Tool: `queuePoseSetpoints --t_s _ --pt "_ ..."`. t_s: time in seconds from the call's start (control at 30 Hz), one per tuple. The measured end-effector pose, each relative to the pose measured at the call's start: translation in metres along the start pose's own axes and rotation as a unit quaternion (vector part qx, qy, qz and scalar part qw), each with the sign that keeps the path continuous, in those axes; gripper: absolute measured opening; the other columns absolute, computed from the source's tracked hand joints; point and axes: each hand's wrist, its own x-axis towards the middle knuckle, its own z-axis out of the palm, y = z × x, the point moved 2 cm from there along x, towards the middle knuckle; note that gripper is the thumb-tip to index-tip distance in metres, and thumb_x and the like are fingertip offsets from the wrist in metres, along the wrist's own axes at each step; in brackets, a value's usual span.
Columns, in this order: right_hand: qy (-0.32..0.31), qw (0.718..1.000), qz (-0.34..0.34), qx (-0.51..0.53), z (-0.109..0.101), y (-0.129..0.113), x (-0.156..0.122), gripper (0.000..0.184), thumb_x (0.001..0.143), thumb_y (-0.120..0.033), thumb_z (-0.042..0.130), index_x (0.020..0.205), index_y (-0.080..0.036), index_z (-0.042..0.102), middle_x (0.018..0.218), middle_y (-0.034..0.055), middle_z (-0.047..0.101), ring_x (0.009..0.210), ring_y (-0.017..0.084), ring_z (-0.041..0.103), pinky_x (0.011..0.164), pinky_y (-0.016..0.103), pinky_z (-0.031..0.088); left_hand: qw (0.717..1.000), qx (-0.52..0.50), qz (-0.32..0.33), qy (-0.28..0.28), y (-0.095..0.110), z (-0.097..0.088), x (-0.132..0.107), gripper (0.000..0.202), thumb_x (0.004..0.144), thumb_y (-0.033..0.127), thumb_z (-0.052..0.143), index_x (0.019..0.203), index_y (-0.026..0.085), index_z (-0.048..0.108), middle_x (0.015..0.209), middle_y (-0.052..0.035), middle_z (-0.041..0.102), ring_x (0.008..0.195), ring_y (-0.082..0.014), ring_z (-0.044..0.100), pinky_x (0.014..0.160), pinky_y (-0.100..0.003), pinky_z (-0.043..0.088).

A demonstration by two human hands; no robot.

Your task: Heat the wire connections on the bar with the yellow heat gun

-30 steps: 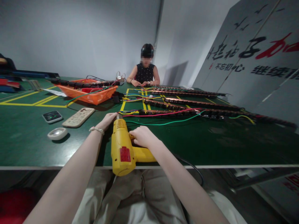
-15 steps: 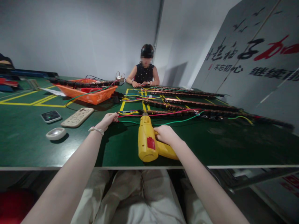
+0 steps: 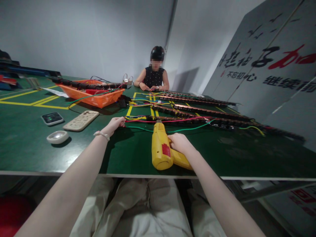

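My right hand is closed round the handle of a yellow heat gun with a red label. The gun's nozzle points away from me at a black-wrapped wire harness; whether it touches is hard to tell. My left hand pinches the left ends of several thin wires belonging to that harness. Among them are a red wire and yellow ones. A green wire runs in front of the harness, behind the gun.
Further harnesses lie across the green table. An orange basket with a harness on it stands at left. Nearer me are a phone, a small device and a white round dish. A co-worker sits opposite.
The heat gun in my right hand has shifted slightly right along the harness. My left hand keeps its pinch on the wires. The view has moved a little.
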Motion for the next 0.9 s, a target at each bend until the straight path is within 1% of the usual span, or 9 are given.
queuePoseSetpoints --t_s 0.13,0.3,0.43,0.53,0.7,0.9 --pt "-0.002 0.999 -0.033 -0.004 -0.004 -0.022 0.004 0.026 0.074 -0.022 0.045 0.09 -0.02 0.066 0.089 0.0083 0.067 0.085 0.021 0.062 0.071 0.027 0.042 1.0 -0.001 -0.001 0.0 -0.002 -0.001 0.001 0.028 0.06 0.032 0.058 0.048 0.017 0.038 0.044 0.0044 0.037 0.046 -0.0063 0.038 0.056 -0.022 0.036" --pt "0.018 0.996 -0.089 -0.003 -0.01 -0.057 0.018 0.023 0.072 -0.023 0.049 0.088 -0.018 0.066 0.088 0.0087 0.067 0.087 0.023 0.062 0.073 0.029 0.043 1.0 -0.002 0.002 0.001 -0.001 -0.001 -0.001 0.028 0.06 0.031 0.057 0.047 0.017 0.037 0.043 0.0045 0.036 0.046 -0.0065 0.037 0.056 -0.022 0.036" --pt "0.033 0.993 -0.109 -0.005 -0.012 -0.08 0.031 0.024 0.072 -0.021 0.049 0.088 -0.018 0.066 0.089 0.0081 0.067 0.086 0.024 0.063 0.073 0.03 0.044 1.0 0.009 -0.001 0.007 0.001 0.001 -0.003 0.028 0.06 0.031 0.056 0.047 0.017 0.036 0.043 0.0044 0.035 0.046 -0.0065 0.037 0.054 -0.022 0.035" --pt "0.049 0.991 -0.125 0.001 -0.012 -0.093 0.039 0.024 0.074 -0.023 0.05 0.089 -0.017 0.067 0.089 0.0087 0.067 0.087 0.023 0.063 0.073 0.029 0.045 1.0 0.013 -0.005 0.02 0.001 0.002 -0.002 0.028 0.061 0.033 0.056 0.048 0.017 0.037 0.044 0.0048 0.036 0.045 -0.0054 0.034 0.053 -0.021 0.033" --pt "0.061 0.989 -0.137 0.009 -0.011 -0.101 0.044 0.024 0.074 -0.025 0.051 0.091 -0.016 0.067 0.089 0.0091 0.067 0.088 0.024 0.063 0.072 0.029 0.045 0.999 0.027 0.001 0.03 -0.002 -0.001 0.003 0.031 0.062 0.035 0.054 0.046 0.017 0.035 0.043 0.0049 0.034 0.043 -0.0046 0.03 0.049 -0.022 0.026" --pt "0.052 0.988 -0.144 0.021 -0.013 -0.096 0.04 0.024 0.075 -0.027 0.05 0.091 -0.02 0.066 0.091 0.0069 0.068 0.088 0.023 0.063 0.07 0.03 0.044 1.0 0.023 0.008 0.019 -0.003 -0.004 0.005 0.033 0.062 0.037 0.057 0.048 0.017 0.035 0.045 0.0048 0.036 0.045 -0.0046 0.033 0.051 -0.021 0.028"
